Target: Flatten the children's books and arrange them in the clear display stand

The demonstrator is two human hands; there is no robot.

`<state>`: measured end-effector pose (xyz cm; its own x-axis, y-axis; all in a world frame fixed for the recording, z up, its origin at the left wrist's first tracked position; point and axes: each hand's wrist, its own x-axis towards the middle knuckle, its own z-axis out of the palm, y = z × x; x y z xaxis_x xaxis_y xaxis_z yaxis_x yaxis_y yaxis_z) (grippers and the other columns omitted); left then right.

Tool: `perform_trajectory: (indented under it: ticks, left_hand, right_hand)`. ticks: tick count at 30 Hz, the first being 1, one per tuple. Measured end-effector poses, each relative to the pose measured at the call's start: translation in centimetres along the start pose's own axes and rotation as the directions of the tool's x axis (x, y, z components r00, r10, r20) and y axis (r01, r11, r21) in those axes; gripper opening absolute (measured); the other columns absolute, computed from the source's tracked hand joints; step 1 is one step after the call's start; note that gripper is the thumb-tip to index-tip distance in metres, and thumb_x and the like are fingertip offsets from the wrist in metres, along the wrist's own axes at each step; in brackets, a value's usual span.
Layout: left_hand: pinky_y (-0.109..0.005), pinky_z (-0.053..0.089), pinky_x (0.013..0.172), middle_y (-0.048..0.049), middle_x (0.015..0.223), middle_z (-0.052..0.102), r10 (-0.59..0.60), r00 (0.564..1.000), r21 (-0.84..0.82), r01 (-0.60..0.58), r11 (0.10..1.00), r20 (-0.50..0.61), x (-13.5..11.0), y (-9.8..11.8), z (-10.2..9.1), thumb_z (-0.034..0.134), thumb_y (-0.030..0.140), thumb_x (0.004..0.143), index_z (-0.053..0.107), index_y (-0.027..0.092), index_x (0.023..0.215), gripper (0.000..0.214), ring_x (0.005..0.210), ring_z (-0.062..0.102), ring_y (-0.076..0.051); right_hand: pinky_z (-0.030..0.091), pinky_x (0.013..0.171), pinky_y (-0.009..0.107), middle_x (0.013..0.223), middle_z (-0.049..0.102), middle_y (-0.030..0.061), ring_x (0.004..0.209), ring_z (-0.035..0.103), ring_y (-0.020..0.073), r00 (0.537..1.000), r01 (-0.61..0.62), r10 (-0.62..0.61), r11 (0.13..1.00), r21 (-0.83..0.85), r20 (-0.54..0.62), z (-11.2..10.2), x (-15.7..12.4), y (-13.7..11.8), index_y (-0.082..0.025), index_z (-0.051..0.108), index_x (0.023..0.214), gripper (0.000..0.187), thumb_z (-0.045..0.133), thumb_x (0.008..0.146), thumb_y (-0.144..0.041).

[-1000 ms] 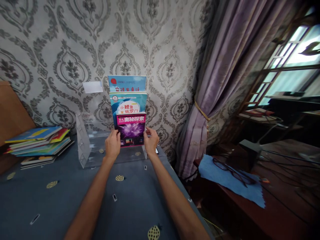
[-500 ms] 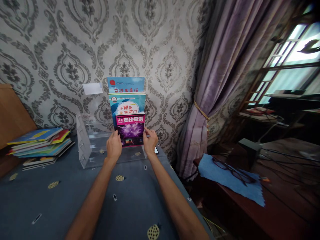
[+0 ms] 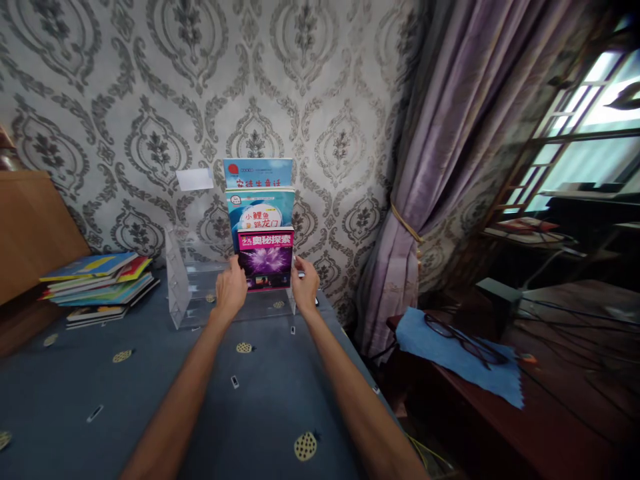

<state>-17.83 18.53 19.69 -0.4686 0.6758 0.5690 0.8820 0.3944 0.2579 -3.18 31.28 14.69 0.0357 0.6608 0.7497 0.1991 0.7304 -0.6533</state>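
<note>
A magenta and purple book (image 3: 266, 261) stands upright at the front tier of a clear acrylic book rack (image 3: 179, 293). Behind it rise a blue-green book (image 3: 260, 212) and a lighter blue book (image 3: 257, 172), stepped upward. My left hand (image 3: 232, 288) is closed at the magenta book's left edge, fingers partly behind it. At the opposite edge, my right hand (image 3: 305, 285) pinches the book near its lower right side; some fingertips are hidden. The rack's left part shows bare tiers, and a white label (image 3: 195, 179) stands at its top left.
A pile of several books (image 3: 100, 287) lies left on the blue patterned cloth (image 3: 190, 373), near a brown wooden panel (image 3: 40, 233). To the right are a purple curtain (image 3: 395, 267), and a dark red table with a blue cloth (image 3: 450, 347) and glasses (image 3: 470, 340).
The view has shifted slightly, so the rack and pile appear farther right. Both hands stay at the magenta book's sides, and the book keeps its place in front of the others.
</note>
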Motion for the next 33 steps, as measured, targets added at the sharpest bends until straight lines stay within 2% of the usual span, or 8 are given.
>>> perform_trajectory:
  ticks: [12,18,22,25,27,29,31,33]
  left_hand:
    - [-0.038,0.05,0.076,-0.0198,0.096,0.073,0.023,0.997,0.04,-0.026,0.999,0.078,-0.5,0.6,-1.3,0.037,0.028,0.099,0.051,0.01,0.125,0.035,0.089,0.072,-0.032]
    - [-0.038,0.05,0.077,-0.019,0.096,0.073,0.021,0.997,0.009,-0.022,1.0,0.073,-0.6,0.2,-1.0,0.04,0.028,0.099,0.051,0.011,0.126,0.035,0.09,0.071,-0.032]
    - [-0.038,0.049,0.09,-0.0186,0.112,0.07,0.135,0.991,-0.068,-0.135,0.988,-0.014,-1.3,-1.1,0.1,0.043,0.023,0.097,0.047,0.01,0.132,0.038,0.105,0.067,-0.028]
    - [-0.042,0.042,0.105,-0.0198,0.127,0.064,0.237,0.971,-0.072,-0.239,0.968,-0.039,-2.5,-2.7,1.0,0.042,0.02,0.096,0.045,0.01,0.136,0.041,0.124,0.058,-0.027]
    - [-0.046,0.034,0.114,-0.0185,0.141,0.055,0.313,0.95,-0.051,-0.314,0.948,-0.009,-3.6,-4.1,1.4,0.04,0.018,0.096,0.045,0.012,0.139,0.044,0.137,0.046,-0.027]
    - [-0.049,0.03,0.117,-0.0153,0.149,0.049,0.379,0.925,-0.04,-0.378,0.925,0.027,-4.9,-5.9,1.3,0.037,0.016,0.096,0.045,0.015,0.14,0.045,0.144,0.037,-0.025]
    - [-0.048,0.032,0.115,-0.0133,0.146,0.052,0.427,0.903,-0.055,-0.425,0.904,0.041,-6.1,-8.2,0.8,0.035,0.014,0.095,0.049,0.017,0.138,0.045,0.142,0.039,-0.023]
    - [-0.042,0.039,0.111,-0.013,0.135,0.061,0.446,0.894,-0.071,-0.444,0.893,0.028,-7.1,-11.2,-0.2,0.036,0.013,0.093,0.056,0.018,0.129,0.042,0.132,0.05,-0.021]
  right_hand:
    - [0.05,0.087,0.037,0.1,0.07,0.0101,0.093,0.065,0.0226,0.998,-0.012,0.012,1.0,-0.001,0.065,-0.7,-1.5,-1.3,-0.016,0.067,0.116,0.04,0.049,0.08,-0.016]
    - [0.052,0.084,0.036,0.099,0.07,0.0094,0.092,0.065,0.0227,0.998,-0.03,0.029,0.999,0.019,0.059,-0.6,-1.9,-1.5,-0.017,0.065,0.117,0.04,0.049,0.081,-0.017]
    - [0.052,0.084,0.037,0.105,0.069,0.0114,0.092,0.065,0.0225,0.998,-0.025,0.022,0.999,0.044,0.064,-0.4,-3.4,-1.8,-0.016,0.062,0.123,0.042,0.049,0.083,-0.019]
    - [0.053,0.085,0.038,0.108,0.069,0.0123,0.096,0.065,0.0232,0.988,-0.004,-0.008,0.997,0.077,0.154,-0.1,-5.8,-2.0,-0.017,0.062,0.123,0.039,0.047,0.087,-0.021]
    - [0.053,0.086,0.038,0.108,0.069,0.0118,0.098,0.065,0.0231,0.96,0.026,-0.052,0.995,0.097,0.274,0.0,-7.8,-2.2,-0.019,0.065,0.119,0.036,0.045,0.089,-0.02]
    - [0.053,0.086,0.038,0.105,0.069,0.011,0.096,0.065,0.0229,0.909,0.046,-0.088,0.993,0.113,0.406,0.1,-9.5,-2.5,-0.019,0.067,0.116,0.035,0.045,0.089,-0.017]
    - [0.053,0.086,0.038,0.101,0.07,0.0095,0.095,0.065,0.0226,0.839,0.06,-0.115,0.991,0.12,0.532,0.2,-11.0,-2.9,-0.02,0.068,0.115,0.035,0.045,0.089,-0.014]
    - [0.052,0.086,0.038,0.1,0.069,0.008,0.094,0.065,0.022,0.76,0.076,-0.131,0.991,0.112,0.637,0.1,-12.1,-3.5,-0.021,0.068,0.114,0.035,0.046,0.089,-0.012]
